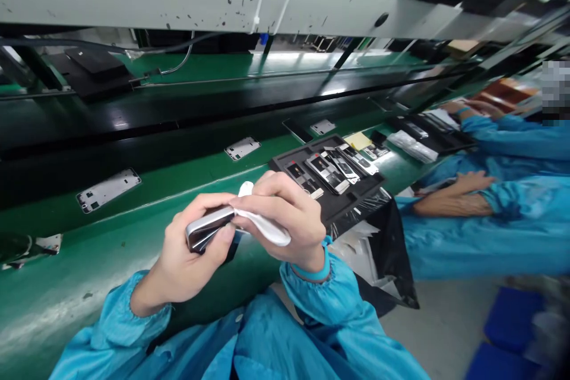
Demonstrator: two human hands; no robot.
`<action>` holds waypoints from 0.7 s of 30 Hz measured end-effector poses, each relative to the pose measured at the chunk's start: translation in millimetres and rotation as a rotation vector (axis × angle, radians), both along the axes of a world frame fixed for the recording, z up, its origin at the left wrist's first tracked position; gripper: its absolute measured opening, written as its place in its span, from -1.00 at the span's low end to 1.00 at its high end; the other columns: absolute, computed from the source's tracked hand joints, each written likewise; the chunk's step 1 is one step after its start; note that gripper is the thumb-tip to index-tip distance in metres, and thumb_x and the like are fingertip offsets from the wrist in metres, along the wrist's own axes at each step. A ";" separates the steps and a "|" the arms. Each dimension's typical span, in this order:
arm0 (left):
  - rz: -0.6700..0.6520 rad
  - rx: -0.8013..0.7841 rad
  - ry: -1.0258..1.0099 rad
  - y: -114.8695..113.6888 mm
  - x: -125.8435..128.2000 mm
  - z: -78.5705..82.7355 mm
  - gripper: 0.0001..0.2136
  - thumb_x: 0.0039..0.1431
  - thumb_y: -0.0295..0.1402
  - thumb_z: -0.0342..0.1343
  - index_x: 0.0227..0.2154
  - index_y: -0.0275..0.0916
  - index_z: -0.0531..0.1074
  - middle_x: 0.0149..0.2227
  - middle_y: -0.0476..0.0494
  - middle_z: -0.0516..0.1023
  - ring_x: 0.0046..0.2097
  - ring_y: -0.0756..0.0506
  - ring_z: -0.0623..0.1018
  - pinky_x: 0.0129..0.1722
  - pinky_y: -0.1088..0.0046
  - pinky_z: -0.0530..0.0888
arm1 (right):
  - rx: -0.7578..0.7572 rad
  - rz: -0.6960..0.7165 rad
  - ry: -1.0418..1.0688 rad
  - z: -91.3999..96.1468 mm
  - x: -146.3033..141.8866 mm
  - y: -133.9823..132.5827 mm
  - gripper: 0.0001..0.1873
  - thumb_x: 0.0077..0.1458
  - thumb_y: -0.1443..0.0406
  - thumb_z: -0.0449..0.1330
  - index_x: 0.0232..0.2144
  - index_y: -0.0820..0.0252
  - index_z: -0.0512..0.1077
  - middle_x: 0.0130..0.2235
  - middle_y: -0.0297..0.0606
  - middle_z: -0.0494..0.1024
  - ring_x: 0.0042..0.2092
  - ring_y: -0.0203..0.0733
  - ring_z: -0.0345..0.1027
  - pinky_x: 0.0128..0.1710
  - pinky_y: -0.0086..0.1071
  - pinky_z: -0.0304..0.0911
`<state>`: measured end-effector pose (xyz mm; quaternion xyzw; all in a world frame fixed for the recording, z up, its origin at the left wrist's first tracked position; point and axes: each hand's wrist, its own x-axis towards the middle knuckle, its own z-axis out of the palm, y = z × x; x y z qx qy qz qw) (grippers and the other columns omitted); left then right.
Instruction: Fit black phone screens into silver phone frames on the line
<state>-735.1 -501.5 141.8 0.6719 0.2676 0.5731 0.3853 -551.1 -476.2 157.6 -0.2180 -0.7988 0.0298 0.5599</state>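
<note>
My left hand (189, 255) is closed around a phone (209, 227) with a silver edge, tilted on its side above the green bench. Its near long edge shows a dark gap between two layers. In my right hand (289, 214) a white cloth (267, 228) is pinched and pressed against the phone's right end. Part of the cloth sticks up between the fingers. The right fingers hide that end of the phone.
Just beyond my right hand stands a dark foam tray (332, 205) with several phone parts. White phone frames (109, 190) lie on the green bench (133, 231) and conveyor (89, 142). A black bag (396, 249) hangs off the edge. Co-workers' sleeves (490, 225) are at right.
</note>
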 end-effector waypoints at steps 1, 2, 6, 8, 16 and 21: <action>-0.010 -0.030 -0.010 0.9 0.6 -0.7 -0.76 0.41 -0.42 0.25 0.08 -0.11 0.61 -0.01 -0.09 0.74 -0.07 -0.05 0.74 -0.04 0.58 0.64 | -0.026 -0.004 -0.035 1.2 2.0 1.5 -0.88 0.42 0.32 0.30 -0.03 0.09 0.59 -0.29 -0.30 0.49 -0.30 -0.20 0.42 -0.34 -0.28 0.42; -0.027 -0.064 -0.025 1.7 1.3 -1.5 -0.78 0.42 -0.40 0.25 0.07 -0.11 0.62 -0.01 -0.10 0.74 -0.08 -0.06 0.74 -0.04 0.56 0.65 | -0.047 -0.021 -0.061 2.5 4.7 3.1 -0.93 0.43 0.33 0.28 -0.08 0.10 0.57 -0.29 -0.30 0.51 -0.31 -0.20 0.43 -0.33 -0.28 0.42; -0.160 -0.238 -0.159 1.1 0.3 -4.5 -0.79 0.47 -0.37 0.20 0.08 -0.12 0.61 -0.03 -0.16 0.74 -0.15 -0.14 0.78 -0.12 0.41 0.73 | -0.101 -0.147 0.083 -0.8 20.7 10.6 -0.87 0.49 0.27 0.21 -0.21 0.10 0.45 -0.35 -0.37 0.46 -0.35 -0.24 0.37 -0.36 -0.34 0.31; -0.218 -0.301 -0.213 -1.2 -2.7 -4.9 -0.77 0.47 -0.37 0.20 0.11 -0.13 0.59 -0.04 -0.20 0.75 -0.16 -0.20 0.80 -0.14 0.32 0.76 | -0.167 -0.172 0.177 -15.6 30.8 13.3 -0.82 0.52 0.24 0.16 -0.22 0.09 0.43 -0.37 -0.39 0.42 -0.36 -0.25 0.34 -0.36 -0.37 0.27; -0.303 -0.350 -0.247 3.4 -3.8 -7.5 -0.67 0.42 -0.19 0.28 0.14 -0.18 0.55 -0.05 -0.31 0.75 -0.17 -0.28 0.79 -0.17 0.19 0.77 | -0.828 -0.314 -0.659 -142.0 49.1 7.9 -0.61 0.31 0.21 0.37 0.13 0.23 0.55 0.07 0.00 0.58 0.06 0.08 0.50 0.06 -0.04 0.46; -0.143 -0.435 -0.351 82.0 -0.7 -39.4 -0.27 0.21 0.20 0.35 0.25 -0.18 0.40 -0.16 -0.26 0.73 -0.32 -0.23 0.75 -0.33 0.21 0.74 | -0.792 -0.282 -0.288 -155.5 56.9 -14.2 -0.56 0.46 0.18 0.20 0.27 0.23 0.50 0.25 0.09 0.53 0.26 0.05 0.49 0.22 -0.06 0.46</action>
